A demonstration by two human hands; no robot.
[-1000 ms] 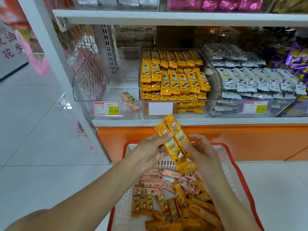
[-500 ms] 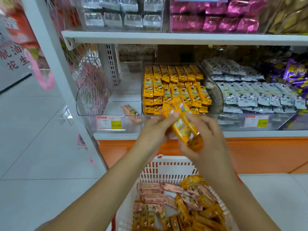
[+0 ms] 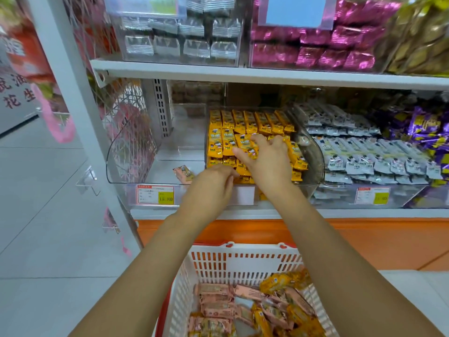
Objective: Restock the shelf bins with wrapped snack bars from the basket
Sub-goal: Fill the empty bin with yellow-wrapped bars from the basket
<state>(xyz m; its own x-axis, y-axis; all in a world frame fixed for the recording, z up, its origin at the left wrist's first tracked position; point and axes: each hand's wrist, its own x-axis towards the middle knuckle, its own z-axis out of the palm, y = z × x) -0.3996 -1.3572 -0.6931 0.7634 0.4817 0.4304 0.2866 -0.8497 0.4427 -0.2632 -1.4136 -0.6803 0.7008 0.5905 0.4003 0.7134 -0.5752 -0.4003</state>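
Yellow wrapped snack bars (image 3: pixel 245 122) fill the clear middle bin (image 3: pixel 315 154) on the lower shelf. My right hand (image 3: pixel 267 161) reaches into this bin and holds a few yellow bars between thumb and fingers, low on the pile. At the bin's front edge my left hand (image 3: pixel 213 186) hovers with loosely curled fingers, holding nothing I can see. Below, the white basket (image 3: pixel 243 263) with a red rim holds pink bars (image 3: pixel 216 302) and yellow bars (image 3: pixel 279 283).
The clear left bin (image 3: pixel 128 152) holds one pink bar (image 3: pixel 183 173). Grey-white bars (image 3: pixel 364 159) fill the bin to the right, purple packs (image 3: pixel 425 127) beyond. Silver packs (image 3: pixel 184 45) and magenta packs (image 3: pixel 315 52) sit on the upper shelf. Tiled floor (image 3: pixel 48 239) lies left.
Both hands rose from above the basket to the yellow bin, carrying the yellow bars. My left hand has let go of them; my right hand now has them on the pile.
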